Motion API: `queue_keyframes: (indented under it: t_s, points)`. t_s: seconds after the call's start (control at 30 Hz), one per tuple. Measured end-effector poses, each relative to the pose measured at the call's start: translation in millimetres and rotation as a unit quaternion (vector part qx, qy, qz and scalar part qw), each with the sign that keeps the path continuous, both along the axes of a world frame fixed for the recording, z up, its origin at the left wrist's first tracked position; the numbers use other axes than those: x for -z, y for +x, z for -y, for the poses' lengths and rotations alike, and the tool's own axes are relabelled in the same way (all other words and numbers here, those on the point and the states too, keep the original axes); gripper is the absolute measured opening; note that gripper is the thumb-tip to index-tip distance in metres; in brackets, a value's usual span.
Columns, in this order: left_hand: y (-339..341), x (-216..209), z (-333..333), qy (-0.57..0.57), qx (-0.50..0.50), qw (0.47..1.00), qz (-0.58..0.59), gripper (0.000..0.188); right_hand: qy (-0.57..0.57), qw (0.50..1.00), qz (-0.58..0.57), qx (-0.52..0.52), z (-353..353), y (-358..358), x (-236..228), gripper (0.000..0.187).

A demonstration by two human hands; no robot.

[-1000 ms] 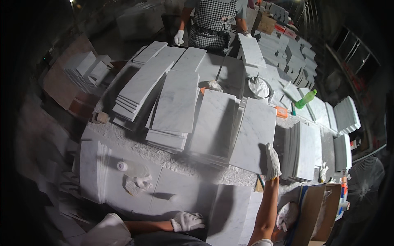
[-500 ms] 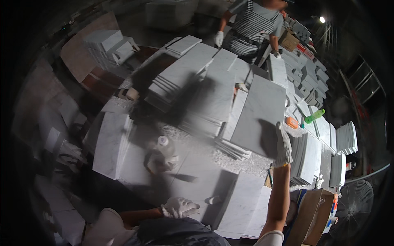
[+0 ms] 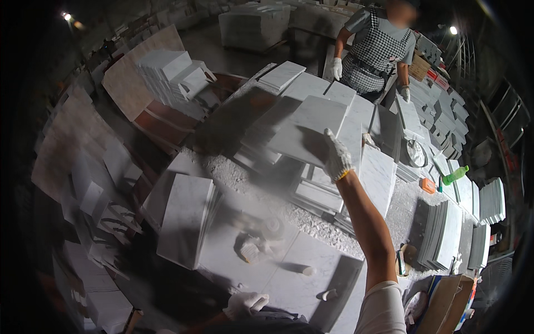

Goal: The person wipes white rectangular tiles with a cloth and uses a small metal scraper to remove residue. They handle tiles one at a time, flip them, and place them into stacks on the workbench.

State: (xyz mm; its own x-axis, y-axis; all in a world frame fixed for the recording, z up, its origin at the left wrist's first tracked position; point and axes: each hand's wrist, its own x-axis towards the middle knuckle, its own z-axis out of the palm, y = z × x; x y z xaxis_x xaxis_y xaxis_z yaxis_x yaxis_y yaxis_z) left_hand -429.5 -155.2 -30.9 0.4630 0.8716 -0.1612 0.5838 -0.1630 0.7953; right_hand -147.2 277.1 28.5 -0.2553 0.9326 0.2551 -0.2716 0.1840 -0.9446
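Observation:
My right hand (image 3: 338, 157), in a white knitted glove, grips the near right edge of a pale grey stone slab (image 3: 306, 125). The slab is over the stacked slabs in the middle of the table; whether it rests fully on them I cannot tell. Right of it lies a veined white slab (image 3: 376, 172) on its own stack. Low in the view, close to my body, my gloved left hand (image 3: 246, 305) has its fingers curled, with nothing visible in them. Beyond it stand a blurred bottle (image 3: 272, 225) and a crumpled whitish thing (image 3: 253, 249).
Across the table a person in a checked apron (image 3: 364, 64) has one gloved hand at a slab edge. Slabs (image 3: 186, 217) are stacked at the left, and more slabs (image 3: 442, 234) at the right. A green bottle (image 3: 456, 175), an orange object (image 3: 428, 185) and a cardboard box (image 3: 445, 306) are also at the right.
My right hand has moved left and away from me, bringing the slab over the middle stack. My left hand stays low near my body. The whole view has shifted.

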Motion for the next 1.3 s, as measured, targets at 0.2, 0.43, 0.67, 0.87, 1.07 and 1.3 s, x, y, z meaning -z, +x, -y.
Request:
queue_keyframes:
  t_s: [0.2,0.43,0.67,0.87,1.07,1.3]
  points:
    - [-17,38,3,-0.004,0.009,0.999,-0.037,0.018,0.033,0.997,0.066,0.037,-74,-52,35,0.053]
    - [-16,90,28,0.164,-0.012,0.982,-0.098,0.023,-0.132,0.982,0.112,0.080,-114,-64,39,0.049]
    - [-8,65,-14,-0.102,0.023,0.993,-0.053,0.021,-0.126,0.846,0.514,0.072,-118,-9,-31,0.029]
    - [-2,29,-28,-0.042,0.043,0.997,-0.045,0.019,-0.169,0.936,0.258,0.169,7,53,-60,0.034]
    - [-3,22,-12,-0.092,0.082,0.991,-0.053,0.028,0.013,0.856,0.302,0.419,230,147,24,0.025]
    - [17,17,9,0.028,0.064,0.996,-0.053,0.025,-0.110,0.604,0.735,0.286,477,156,107,0.063]
